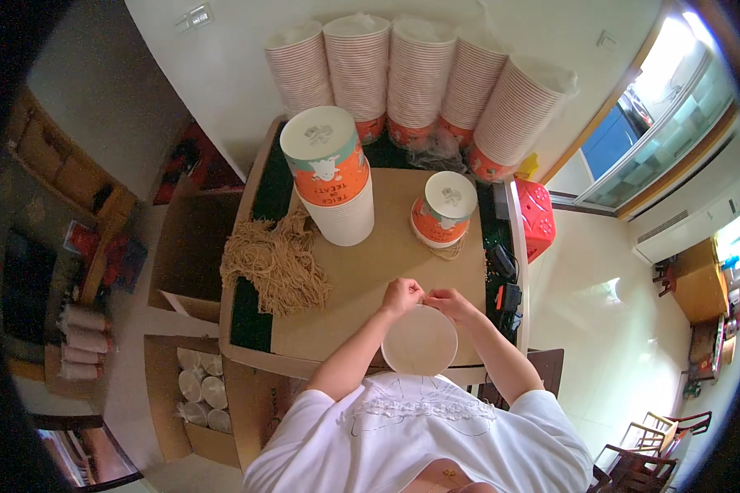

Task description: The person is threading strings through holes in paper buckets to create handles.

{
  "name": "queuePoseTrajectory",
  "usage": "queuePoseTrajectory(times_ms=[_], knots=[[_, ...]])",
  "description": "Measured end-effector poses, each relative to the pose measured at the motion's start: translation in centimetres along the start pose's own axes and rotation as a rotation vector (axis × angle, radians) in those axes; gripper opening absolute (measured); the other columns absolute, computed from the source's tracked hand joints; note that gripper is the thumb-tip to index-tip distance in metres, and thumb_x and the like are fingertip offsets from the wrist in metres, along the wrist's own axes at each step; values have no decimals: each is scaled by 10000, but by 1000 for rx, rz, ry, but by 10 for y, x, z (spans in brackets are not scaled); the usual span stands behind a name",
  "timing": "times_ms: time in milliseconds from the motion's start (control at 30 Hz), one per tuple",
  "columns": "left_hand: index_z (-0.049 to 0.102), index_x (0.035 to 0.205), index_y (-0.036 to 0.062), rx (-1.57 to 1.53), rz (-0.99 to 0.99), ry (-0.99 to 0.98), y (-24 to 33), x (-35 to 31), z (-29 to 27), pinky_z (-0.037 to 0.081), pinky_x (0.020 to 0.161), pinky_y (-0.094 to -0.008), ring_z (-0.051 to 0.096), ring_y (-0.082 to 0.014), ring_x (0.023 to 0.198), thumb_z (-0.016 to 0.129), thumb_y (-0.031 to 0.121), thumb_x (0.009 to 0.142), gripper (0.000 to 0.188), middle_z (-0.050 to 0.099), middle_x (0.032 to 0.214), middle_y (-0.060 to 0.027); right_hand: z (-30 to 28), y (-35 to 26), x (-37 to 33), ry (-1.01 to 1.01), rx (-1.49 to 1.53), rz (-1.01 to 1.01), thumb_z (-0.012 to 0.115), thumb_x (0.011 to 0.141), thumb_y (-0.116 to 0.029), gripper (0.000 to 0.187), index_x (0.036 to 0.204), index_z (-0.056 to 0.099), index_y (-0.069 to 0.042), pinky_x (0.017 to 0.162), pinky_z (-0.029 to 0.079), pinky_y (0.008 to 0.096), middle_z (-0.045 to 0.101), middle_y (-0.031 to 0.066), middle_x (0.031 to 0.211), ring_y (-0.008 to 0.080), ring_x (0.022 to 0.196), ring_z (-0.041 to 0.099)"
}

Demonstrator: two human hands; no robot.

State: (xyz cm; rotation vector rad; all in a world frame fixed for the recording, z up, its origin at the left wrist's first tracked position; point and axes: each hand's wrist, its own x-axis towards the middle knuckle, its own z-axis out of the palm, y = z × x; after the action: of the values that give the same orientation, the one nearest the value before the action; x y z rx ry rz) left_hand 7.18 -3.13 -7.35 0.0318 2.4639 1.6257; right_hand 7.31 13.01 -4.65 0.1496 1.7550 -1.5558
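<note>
A white paper bucket (419, 345) is held between my forearms at the table's near edge, its round mouth facing up. Both hands meet at its far rim. The fingers of my left hand (404, 297) are pinched together; what is between them is too small to make out. Beside it, my right hand (452, 304) is closed at the rim of the bucket. Beyond my hands, a short orange-and-green printed paper bucket (440, 223) stands upside down with cord under it. A taller stack of upturned buckets (330, 177) is farther left. A heap of tan cords (275, 263) lies left of my hands.
Tall wrapped stacks of paper buckets (422, 78) line the table's back against the wall. A cardboard sheet (370, 275) covers the tabletop. Dark devices (506, 279) lie at the right edge, near a red stool (535, 218). Left on the floor, an open carton (163, 394) holds white buckets.
</note>
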Motion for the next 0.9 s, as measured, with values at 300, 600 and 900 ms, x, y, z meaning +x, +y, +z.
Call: queuePoseTrajectory(times_ms=[300,600,900], knots=[[616,692,28,-33,-29,31,-20,7,7,471,553,-274,583,-119,569,633,144,682,118,621,635,-69,4,-24,-8,-1,-129,67,577,805,-213,174,782,601,-42,513,382,194,543,-15,660,59,592,481],[611,648,51,-57,-46,96,-7,1,8,476,556,-301,594,-177,549,621,143,652,93,609,605,-87,0,-12,2,-11,15,1,593,785,-196,144,764,600,-53,486,359,191,527,-25,634,59,561,459],[617,680,45,-77,-104,-100,-15,3,11,478,576,-291,600,-159,576,624,160,663,117,616,620,-84,-27,2,22,-216,-312,155,563,802,-233,142,792,605,-98,445,321,169,515,-50,632,27,533,440]])
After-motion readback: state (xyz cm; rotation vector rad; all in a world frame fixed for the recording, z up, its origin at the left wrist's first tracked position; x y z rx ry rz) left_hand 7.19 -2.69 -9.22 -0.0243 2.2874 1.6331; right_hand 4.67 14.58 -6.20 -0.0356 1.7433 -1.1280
